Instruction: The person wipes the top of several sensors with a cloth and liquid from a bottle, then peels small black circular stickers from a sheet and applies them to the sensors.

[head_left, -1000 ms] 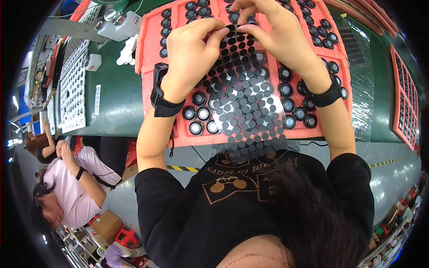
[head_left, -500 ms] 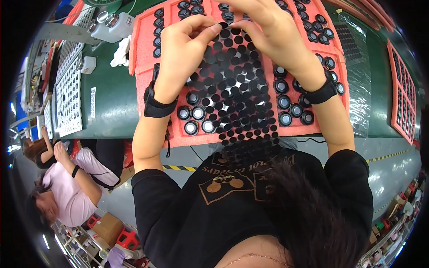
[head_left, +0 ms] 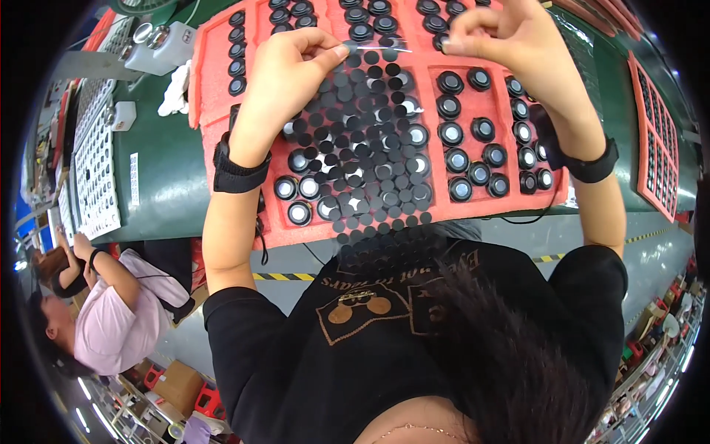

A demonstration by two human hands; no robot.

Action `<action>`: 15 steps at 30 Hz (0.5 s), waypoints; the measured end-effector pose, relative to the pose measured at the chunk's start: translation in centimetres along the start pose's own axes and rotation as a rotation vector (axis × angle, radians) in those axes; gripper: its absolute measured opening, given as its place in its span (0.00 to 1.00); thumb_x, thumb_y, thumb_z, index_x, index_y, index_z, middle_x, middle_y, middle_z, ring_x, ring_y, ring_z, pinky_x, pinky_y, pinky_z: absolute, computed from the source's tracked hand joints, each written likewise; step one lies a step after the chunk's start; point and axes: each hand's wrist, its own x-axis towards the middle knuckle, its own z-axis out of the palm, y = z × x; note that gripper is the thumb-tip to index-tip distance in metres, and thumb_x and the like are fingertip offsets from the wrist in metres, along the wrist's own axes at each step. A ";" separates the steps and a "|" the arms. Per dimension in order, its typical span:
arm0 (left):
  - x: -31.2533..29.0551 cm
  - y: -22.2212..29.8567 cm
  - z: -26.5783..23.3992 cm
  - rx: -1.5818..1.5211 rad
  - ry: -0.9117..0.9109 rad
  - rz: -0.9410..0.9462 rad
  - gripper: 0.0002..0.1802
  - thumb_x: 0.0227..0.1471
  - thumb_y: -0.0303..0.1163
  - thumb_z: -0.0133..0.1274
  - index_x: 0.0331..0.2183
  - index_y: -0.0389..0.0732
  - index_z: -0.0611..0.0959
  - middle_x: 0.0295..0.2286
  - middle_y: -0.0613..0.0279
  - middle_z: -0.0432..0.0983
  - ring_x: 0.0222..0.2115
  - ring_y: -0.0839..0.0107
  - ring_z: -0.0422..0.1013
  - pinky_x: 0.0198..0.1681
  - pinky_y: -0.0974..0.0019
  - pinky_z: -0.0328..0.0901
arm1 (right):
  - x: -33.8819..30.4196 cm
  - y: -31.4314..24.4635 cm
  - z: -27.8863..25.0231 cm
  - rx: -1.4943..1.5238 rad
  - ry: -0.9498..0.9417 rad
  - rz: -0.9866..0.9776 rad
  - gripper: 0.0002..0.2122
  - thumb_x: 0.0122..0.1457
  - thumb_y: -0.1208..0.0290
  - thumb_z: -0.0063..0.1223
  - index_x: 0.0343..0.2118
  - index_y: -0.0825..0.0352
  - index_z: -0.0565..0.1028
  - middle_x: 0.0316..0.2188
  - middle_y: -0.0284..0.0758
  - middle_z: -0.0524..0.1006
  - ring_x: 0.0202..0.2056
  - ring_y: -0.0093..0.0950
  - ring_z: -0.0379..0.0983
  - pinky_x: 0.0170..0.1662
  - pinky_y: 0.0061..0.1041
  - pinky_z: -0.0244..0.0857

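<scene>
While pinching clear plastic black-disc sheet by left hand alone, note right hand withdrawn above pink foam tray, narrow-fingered with contents indeterminate.

A clear sheet bearing round black dots is stretching from upper centre to mid-frame, its lower end apparently drooping, though transparency is blurring that edge. Round black parts, many silvery-centred, are sitting grouped across the upper half.
</scene>
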 end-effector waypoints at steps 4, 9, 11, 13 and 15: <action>0.2 -0.3 0.8 0.032 0.016 0.054 0.10 0.44 0.31 0.53 0.27 0.33 0.78 0.17 0.61 0.73 0.18 0.77 0.67 0.23 0.74 0.61 | -0.7 2.7 -2.0 0.019 -0.075 0.245 0.35 0.43 0.90 0.51 0.55 0.62 0.51 0.42 0.39 0.61 0.28 0.21 0.71 0.32 0.15 0.68; 0.0 0.0 1.5 0.098 -0.012 0.069 0.11 0.45 0.32 0.52 0.27 0.32 0.78 0.16 0.58 0.72 0.16 0.74 0.67 0.21 0.71 0.61 | -0.8 6.0 -2.6 0.079 -0.105 0.291 0.35 0.44 0.90 0.51 0.55 0.62 0.51 0.42 0.39 0.60 0.30 0.21 0.71 0.34 0.16 0.68; -0.1 0.1 1.6 0.117 -0.023 0.068 0.11 0.45 0.32 0.51 0.27 0.32 0.77 0.16 0.57 0.72 0.15 0.73 0.67 0.21 0.71 0.60 | -0.7 6.6 -2.8 0.075 -0.105 0.276 0.36 0.44 0.90 0.51 0.55 0.62 0.50 0.43 0.40 0.60 0.30 0.21 0.71 0.34 0.16 0.68; -0.3 0.0 1.8 0.146 -0.023 0.072 0.11 0.45 0.32 0.50 0.27 0.33 0.77 0.15 0.57 0.71 0.14 0.72 0.66 0.20 0.70 0.60 | -0.8 6.9 -2.7 0.059 -0.095 0.229 0.36 0.44 0.91 0.51 0.56 0.61 0.49 0.43 0.40 0.59 0.30 0.22 0.71 0.35 0.16 0.68; 0.0 0.3 2.1 0.157 -0.035 0.076 0.11 0.46 0.32 0.50 0.27 0.33 0.77 0.14 0.57 0.70 0.13 0.72 0.66 0.19 0.70 0.59 | -0.1 9.7 -3.4 0.152 -0.181 -0.031 0.36 0.44 0.90 0.51 0.56 0.61 0.49 0.43 0.40 0.59 0.30 0.21 0.71 0.35 0.16 0.67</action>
